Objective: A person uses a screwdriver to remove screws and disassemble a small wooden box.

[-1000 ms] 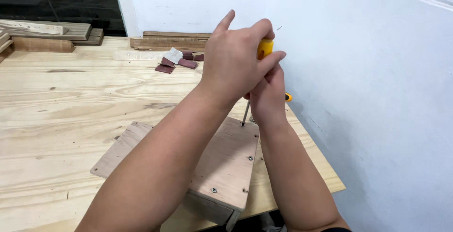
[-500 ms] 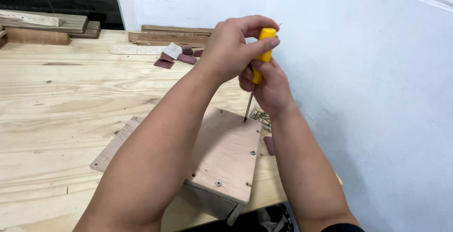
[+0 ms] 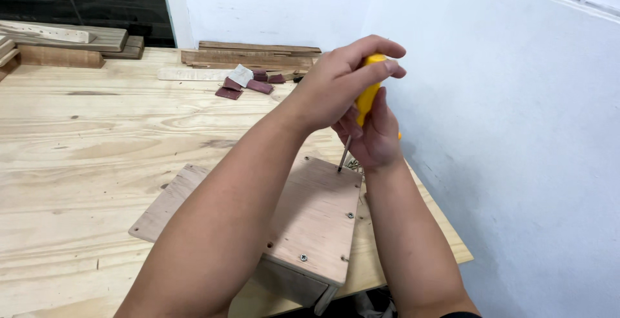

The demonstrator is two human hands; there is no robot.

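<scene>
Lighting is bright, even and diffuse. The pale plywood workbench top shows only soft, faint shadows beneath the forearms. The white painted wall carries no glare. Focus is sharp throughout; slight wide-angle stretching shows at the edges.

This looks like a small woodworking shop. A pale plywood bench runs to a white wall, with timber offcuts and probably sandpaper scraps along its far edge.

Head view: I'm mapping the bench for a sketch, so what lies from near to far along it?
Wooden box → screwdriver tip at the box's far corner → sandpaper scraps → wood strips by the wall.
</scene>
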